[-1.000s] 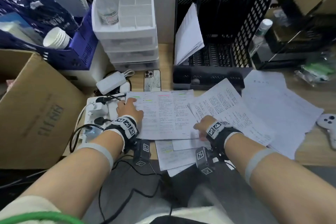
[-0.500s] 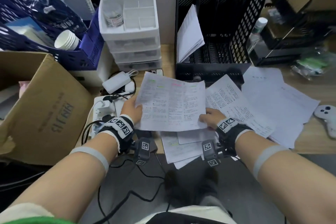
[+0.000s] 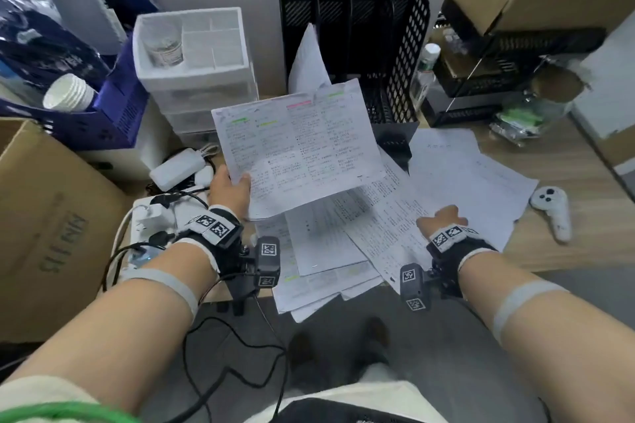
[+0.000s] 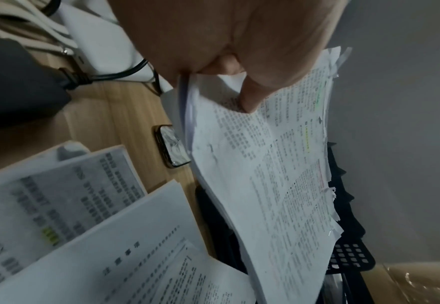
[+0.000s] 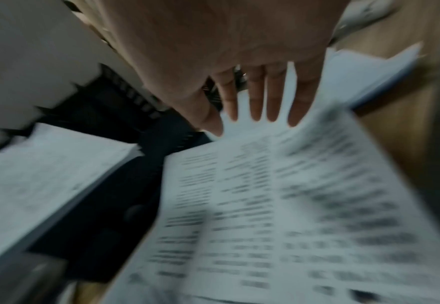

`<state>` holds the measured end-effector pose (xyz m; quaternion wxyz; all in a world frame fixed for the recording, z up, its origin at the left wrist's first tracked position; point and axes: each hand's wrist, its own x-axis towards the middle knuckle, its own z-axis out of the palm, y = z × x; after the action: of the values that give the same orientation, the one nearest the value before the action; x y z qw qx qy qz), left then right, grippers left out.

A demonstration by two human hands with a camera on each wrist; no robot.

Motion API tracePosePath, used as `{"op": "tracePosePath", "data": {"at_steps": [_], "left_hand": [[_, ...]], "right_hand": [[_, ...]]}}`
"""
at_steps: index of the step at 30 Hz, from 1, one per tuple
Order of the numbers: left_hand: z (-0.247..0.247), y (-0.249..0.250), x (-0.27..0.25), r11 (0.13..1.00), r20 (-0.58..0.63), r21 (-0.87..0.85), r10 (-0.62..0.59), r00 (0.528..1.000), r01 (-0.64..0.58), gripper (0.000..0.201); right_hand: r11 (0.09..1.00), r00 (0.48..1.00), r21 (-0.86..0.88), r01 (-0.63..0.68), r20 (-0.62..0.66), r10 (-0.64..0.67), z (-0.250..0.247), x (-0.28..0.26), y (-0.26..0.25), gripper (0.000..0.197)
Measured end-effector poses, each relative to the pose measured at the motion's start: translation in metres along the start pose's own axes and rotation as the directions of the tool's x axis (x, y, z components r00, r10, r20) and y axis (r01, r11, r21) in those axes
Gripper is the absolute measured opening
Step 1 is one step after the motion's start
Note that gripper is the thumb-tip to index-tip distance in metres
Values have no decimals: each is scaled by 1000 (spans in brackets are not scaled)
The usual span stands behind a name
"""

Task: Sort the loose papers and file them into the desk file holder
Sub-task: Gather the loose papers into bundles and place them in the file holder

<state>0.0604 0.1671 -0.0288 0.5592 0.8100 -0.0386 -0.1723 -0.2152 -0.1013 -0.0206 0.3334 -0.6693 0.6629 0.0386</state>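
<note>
While the left hand (image 3: 229, 189) lifts a highlighted sheaf (image 3: 299, 151) off the table (image 3: 567, 161), the black file holder (image 3: 405, 45) waits just behind it.

Thumb on top and fingers (image 4: 249, 100) curled beneath, the left hand pinches the sheaf at its lower left corner; the left wrist view shows several thin sheets, so it will likely be light, floppy and prone to fan apart or sag at the far edge. A hold nearer the middle of a long edge, or a second hand, would probably steady it. The right hand (image 5: 239, 61) hovers with fingers straight and spread, holding nothing, over the loose papers (image 3: 457, 192) strewn across the table. One white sheet (image 3: 309, 62) already leans in the holder's leftmost slot.
</note>
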Motion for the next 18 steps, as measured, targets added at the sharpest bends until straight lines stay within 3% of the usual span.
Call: {"op": "tracePosePath", "data": {"at_steps": [2,3,6,8,9,12,18], "left_hand": [[11,-21,11,999,0,42,-11,1000,11,49],[17,-12,-1,998,28,48,-39,999,38,50],[32,45,-52,996,66,53,-71,995,67,36],[44,46,-60,994,108,6,-110,988,110,34],[50,41,-59,991,148,-44,-120,982,128,36],[69,31,-54,969,199,-142,-173,965,203,36],[101,52,-62,927,339,-220,-220,915,305,41]], "right_hand": [[982,996,-187,-25,82,42,4,3,33,61],[956,988,-293,16,154,31,5,1,44,58],[955,979,-293,50,201,10,-2,-6,53,38],[980,982,-194,-43,171,77,-10,-5,53,45],[998,983,-35,-57,173,62,-10,1,54,45],[994,980,103,-41,197,20,-18,14,53,30],[870,998,493,-13,-45,40,-40,13,67,25]]}}
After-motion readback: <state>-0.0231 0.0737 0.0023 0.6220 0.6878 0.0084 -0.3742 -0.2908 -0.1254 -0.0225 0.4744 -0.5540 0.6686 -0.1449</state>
